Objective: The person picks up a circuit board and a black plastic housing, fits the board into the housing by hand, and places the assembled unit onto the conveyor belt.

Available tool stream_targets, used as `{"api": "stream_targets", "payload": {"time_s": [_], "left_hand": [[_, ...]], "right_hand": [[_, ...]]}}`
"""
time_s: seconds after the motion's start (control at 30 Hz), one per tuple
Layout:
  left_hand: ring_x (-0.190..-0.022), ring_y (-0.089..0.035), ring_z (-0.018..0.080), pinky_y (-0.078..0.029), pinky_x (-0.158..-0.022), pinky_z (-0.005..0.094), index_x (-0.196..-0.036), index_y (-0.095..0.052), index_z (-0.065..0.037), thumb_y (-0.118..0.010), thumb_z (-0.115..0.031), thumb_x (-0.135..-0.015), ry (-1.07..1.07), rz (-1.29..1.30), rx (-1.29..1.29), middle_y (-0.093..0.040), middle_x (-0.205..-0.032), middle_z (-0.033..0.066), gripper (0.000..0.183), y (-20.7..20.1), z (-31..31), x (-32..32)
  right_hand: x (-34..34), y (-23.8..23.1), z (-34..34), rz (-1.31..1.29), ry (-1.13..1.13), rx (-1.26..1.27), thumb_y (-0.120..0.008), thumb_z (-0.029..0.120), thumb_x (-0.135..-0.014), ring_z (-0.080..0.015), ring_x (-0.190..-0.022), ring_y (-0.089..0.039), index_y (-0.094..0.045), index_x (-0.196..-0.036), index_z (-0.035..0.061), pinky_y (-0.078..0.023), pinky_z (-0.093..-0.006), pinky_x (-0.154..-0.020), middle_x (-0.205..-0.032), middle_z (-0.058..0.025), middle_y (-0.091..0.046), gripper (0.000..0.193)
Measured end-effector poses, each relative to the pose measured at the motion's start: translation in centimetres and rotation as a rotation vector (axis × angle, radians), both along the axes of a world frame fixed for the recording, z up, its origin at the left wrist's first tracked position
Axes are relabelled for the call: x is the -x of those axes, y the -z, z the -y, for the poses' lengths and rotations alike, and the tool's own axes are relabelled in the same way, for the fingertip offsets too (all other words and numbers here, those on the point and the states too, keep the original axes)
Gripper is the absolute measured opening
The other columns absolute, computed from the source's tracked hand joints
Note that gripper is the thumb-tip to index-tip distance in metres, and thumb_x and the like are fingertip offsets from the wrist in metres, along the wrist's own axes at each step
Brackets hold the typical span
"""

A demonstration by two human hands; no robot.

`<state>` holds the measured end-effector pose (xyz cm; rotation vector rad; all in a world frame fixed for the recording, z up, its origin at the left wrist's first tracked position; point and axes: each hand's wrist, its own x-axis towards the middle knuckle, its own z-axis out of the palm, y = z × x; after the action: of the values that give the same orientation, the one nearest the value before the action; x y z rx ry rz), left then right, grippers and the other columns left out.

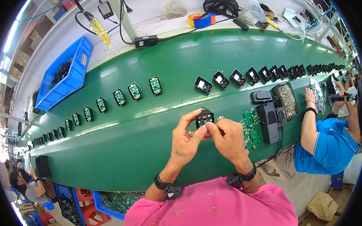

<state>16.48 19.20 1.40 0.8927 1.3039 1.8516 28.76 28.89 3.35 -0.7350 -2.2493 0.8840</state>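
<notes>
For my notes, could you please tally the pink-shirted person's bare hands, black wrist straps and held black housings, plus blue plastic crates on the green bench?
Left hand, right hand: 2
Black wrist straps: 2
Held black housing: 1
Blue crate: 1
Total: 6

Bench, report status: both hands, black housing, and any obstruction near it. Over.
Left hand grips black housing, circuit board showing. Right hand at its near edge. Loose green circuit boards rightward, apparently not obstructing.
</notes>
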Motion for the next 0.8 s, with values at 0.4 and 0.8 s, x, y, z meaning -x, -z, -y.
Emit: {"api": "stream_targets", "payload": {"time_s": [0.4, 0.8], "left_hand": [[-0.07, -0.071, 0.018, -0.059, -0.055, 0.0265, -0.127, -0.053, -0.001, -0.052, -0.011, -0.101, -0.123, -0.156, 0.039, -0.068, -0.107, 0.0167, 0.028, 0.4, -0.6, -1.5], [-0.065, -0.068, 0.0188, -0.056, -0.047, 0.0263, -0.124, -0.053, 0.001, -0.049, -0.007, -0.099, -0.232, -0.123, 0.222, -0.063, -0.113, 0.0174, 0.027, 3.1, -6.3, 5.3]], "right_hand": [[0.7, 1.4, 0.2, -0.298, -0.153, 0.229, -0.055, 0.012, -0.099, -0.0196, -0.078, -0.064, -0.049, -0.137, 0.0054, -0.053, -0.0316, -0.072, -0.098, -0.0134, -0.065, 0.04], [1.5, 5.2, -5.4, -0.142, 0.003, 0.146, -0.059, 0.017, -0.099, -0.0167, -0.084, -0.059, -0.062, -0.124, 0.0014, -0.05, -0.0316, -0.075, -0.095, -0.0094, -0.063, 0.03]]}}
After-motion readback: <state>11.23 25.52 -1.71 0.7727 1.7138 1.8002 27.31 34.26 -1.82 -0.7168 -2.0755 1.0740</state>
